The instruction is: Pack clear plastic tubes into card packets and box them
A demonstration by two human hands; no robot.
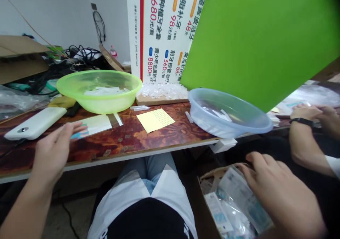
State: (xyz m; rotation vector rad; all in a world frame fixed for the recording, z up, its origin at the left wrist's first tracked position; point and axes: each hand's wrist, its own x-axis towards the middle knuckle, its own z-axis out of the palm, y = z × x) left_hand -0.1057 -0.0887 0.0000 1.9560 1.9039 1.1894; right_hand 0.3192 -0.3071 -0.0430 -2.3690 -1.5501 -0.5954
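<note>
Head view: cardboard box (212, 173) of packets (233, 200)

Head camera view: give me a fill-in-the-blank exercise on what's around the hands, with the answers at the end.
The right hand rests on plastic-wrapped packets in a ____ box.
The green basin stands to the left of a ____ basin.
A yellow sheet lies on the table, ____ the two basins.

Missing words: cardboard; blue; between.
</note>
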